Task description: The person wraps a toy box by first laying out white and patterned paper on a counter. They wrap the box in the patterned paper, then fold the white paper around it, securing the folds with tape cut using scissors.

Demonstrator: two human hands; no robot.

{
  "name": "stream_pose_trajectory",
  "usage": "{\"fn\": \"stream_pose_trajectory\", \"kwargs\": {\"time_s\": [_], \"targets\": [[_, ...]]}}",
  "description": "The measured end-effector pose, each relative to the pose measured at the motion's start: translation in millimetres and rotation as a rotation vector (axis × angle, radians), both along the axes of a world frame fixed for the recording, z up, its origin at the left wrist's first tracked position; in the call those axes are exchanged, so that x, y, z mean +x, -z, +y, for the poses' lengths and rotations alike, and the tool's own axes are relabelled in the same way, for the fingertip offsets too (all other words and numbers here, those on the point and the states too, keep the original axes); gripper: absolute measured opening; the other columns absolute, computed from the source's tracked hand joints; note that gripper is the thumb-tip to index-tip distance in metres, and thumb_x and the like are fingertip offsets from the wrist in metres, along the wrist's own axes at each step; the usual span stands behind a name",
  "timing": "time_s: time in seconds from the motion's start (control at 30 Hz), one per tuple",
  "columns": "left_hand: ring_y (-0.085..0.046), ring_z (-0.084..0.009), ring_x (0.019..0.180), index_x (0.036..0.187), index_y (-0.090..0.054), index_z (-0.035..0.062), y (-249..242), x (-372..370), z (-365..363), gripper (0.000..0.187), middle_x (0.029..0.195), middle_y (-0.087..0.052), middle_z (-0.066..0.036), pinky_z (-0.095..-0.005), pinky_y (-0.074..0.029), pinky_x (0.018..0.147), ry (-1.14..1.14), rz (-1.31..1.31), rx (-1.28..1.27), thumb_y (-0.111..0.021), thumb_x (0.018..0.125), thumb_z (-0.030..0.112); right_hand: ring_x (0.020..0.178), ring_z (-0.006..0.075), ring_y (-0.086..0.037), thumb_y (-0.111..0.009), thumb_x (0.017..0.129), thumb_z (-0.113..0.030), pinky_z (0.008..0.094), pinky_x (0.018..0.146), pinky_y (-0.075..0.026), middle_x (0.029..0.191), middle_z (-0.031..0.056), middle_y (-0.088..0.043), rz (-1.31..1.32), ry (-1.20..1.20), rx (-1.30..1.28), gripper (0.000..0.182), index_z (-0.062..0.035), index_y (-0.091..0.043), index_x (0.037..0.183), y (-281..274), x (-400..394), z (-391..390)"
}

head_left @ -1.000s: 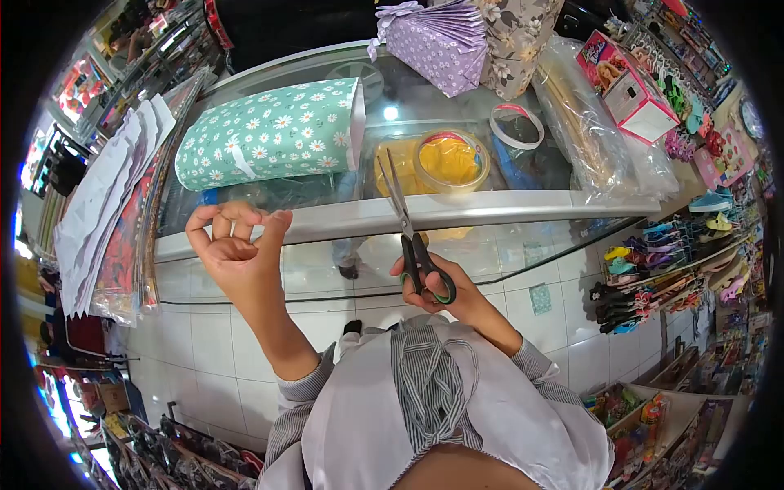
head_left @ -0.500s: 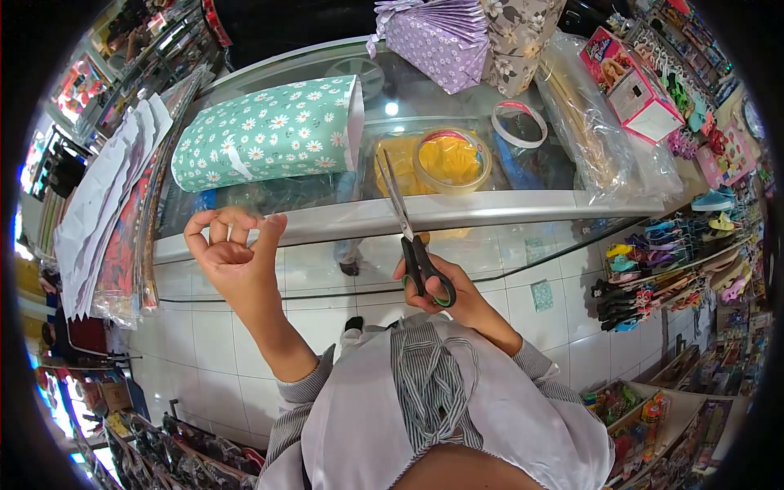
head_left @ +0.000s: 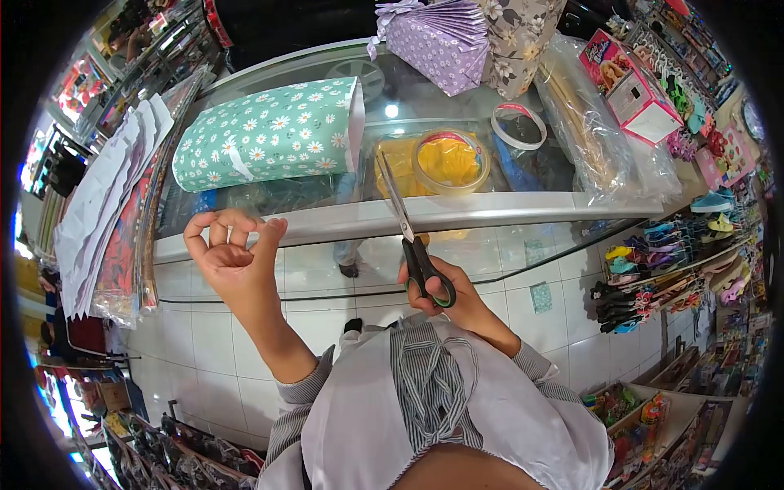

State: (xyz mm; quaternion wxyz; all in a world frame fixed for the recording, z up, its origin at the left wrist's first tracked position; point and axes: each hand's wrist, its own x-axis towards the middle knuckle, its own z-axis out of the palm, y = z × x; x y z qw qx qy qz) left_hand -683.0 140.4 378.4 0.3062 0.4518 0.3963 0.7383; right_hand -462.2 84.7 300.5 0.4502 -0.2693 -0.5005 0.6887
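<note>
My right hand [head_left: 447, 292] is wrapped round the black handles of a pair of scissors [head_left: 403, 214]. Their nearly closed blades point up over the counter's front edge. My left hand [head_left: 235, 255] is raised just before that edge, its fingers curled and the thumb close to the index fingertip; anything pinched there is too small to make out. Beyond it lies a tube of green daisy-print paper [head_left: 269, 135] with a short white strip on its side. A wide roll of clear tape [head_left: 419, 173] lies right of the blades, with a thinner tape ring [head_left: 495, 124] farther right.
The glass counter [head_left: 327, 219] has a metal front rim. A purple flowered paper bag [head_left: 437, 45] and a brown floral one [head_left: 516, 41] stand at the back. Plastic-wrapped sticks [head_left: 584, 122] and a pink box [head_left: 633, 90] lie right; white paper sheets [head_left: 110, 204] hang left.
My right hand and the scissors have shifted very slightly to the right. My left hand and the things on the counter look almost unchanged.
</note>
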Motion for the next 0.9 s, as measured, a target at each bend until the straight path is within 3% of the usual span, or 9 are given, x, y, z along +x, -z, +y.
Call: {"fn": "stream_pose_trajectory", "kwargs": {"time_s": [0.2, 0.4, 0.5, 0.6, 0.7, 0.8, 0.87, 0.9], "targets": [[-0.054, -0.0105, 0.074, 0.109, -0.037, 0.0070, -3, 2, -1, 0.059, 0.081, -0.051, -0.004, -0.0231, -0.049, 0.068, -0.005, -0.007, -0.002, -0.066, 0.065, -0.019, 0.049, 0.0034, -0.033, -0.050, 0.090, -0.053, 0.0188, 0.045, -0.024, 0.063, -0.0018, -0.044, -0.017, -0.022, 0.010, 0.052, -0.0039, -0.050, 0.108, -1, 2, 2], [-0.057, -0.0131, 0.078, 0.116, -0.036, 0.0050, -14, 4, 5, 0.055, 0.089, -0.048, -0.006, -0.0322, -0.055, 0.074, 0.128, 0.027, 0.091, -0.062, 0.073, -0.015, 0.048, 0.0037, -0.032, -0.045, 0.082, -0.069, 0.0187, 0.043, -0.023, 0.065, 0.0000, -0.045, 0.036, -0.166, -0.023, 0.072, -0.0038, -0.048, 0.113, 5, 8, 11], [-0.055, -0.0147, 0.077, 0.112, -0.036, 0.0053, -36, 17, 10, 0.059, 0.084, -0.049, -0.008, -0.0325, -0.058, 0.073, 0.248, -0.081, 0.162, -0.065, 0.067, -0.019, 0.050, 0.0041, -0.034, -0.045, 0.080, -0.072, 0.0178, 0.045, -0.025, 0.064, -0.0003, -0.044, -0.014, -0.210, -0.033, 0.075, -0.0044, -0.048, 0.113, 2, 9, 11], [-0.056, -0.0153, 0.077, 0.112, -0.035, 0.0040, -51, 27, 18, 0.057, 0.086, -0.049, -0.008, -0.0336, -0.058, 0.072, 0.280, -0.028, 0.261, -0.065, 0.068, -0.019, 0.053, 0.0051, -0.036, -0.043, 0.082, -0.071, 0.0190, 0.049, -0.030, 0.067, -0.0003, -0.045, -0.062, -0.254, 0.039, 0.075, -0.0044, -0.047, 0.116, -5, 7, 9], [-0.056, -0.0155, 0.077, 0.114, -0.036, 0.0027, -60, 23, 22, 0.057, 0.087, -0.050, -0.008, -0.0351, -0.057, 0.070, 0.221, -0.024, 0.318, -0.064, 0.069, -0.018, 0.061, 0.0081, -0.043, -0.053, 0.088, -0.053, 0.0224, 0.056, -0.037, 0.072, -0.0005, -0.046, -0.131, -0.234, 0.073, 0.058, -0.0048, -0.045, 0.119, -13, 16, 1], [-0.055, -0.0150, 0.078, 0.117, -0.036, 0.0024, -63, 4, 17, 0.057, 0.089, -0.050, -0.008, -0.0348, -0.057, 0.070, 0.190, -0.074, 0.363, -0.064, 0.071, -0.016, 0.069, 0.0123, -0.050, -0.065, 0.083, -0.027, 0.0265, 0.062, -0.042, 0.075, -0.0001, -0.047, -0.442, -0.172, 0.296, 0.049, -0.0050, -0.043, 0.122, -37, 54, -11], [-0.055, -0.0149, 0.079, 0.118, -0.035, 0.0028, -59, -5, 14, 0.057, 0.090, -0.049, -0.008, -0.0345, -0.057, 0.071, 0.235, -0.078, 0.342, -0.064, 0.072, -0.015, 0.074, 0.0146, -0.054, -0.071, 0.070, -0.011, 0.0287, 0.066, -0.044, 0.075, 0.0018, -0.049, -0.596, 0.183, 0.386, 0.059, -0.0065, -0.043, 0.122, -71, 79, -26], [-0.054, -0.0148, 0.079, 0.119, -0.034, 0.0031, -57, -6, 11, 0.058, 0.090, -0.049, -0.008, -0.0344, -0.057, 0.071, 0.261, -0.081, 0.327, -0.064, 0.073, -0.014, 0.072, 0.0158, -0.054, -0.073, 0.067, -0.012, 0.0290, 0.066, -0.044, 0.075, 0.0035, -0.050, -0.821, 0.361, 0.418, 0.062, -0.0075, -0.044, 0.121, -82, 97, -28]]}}
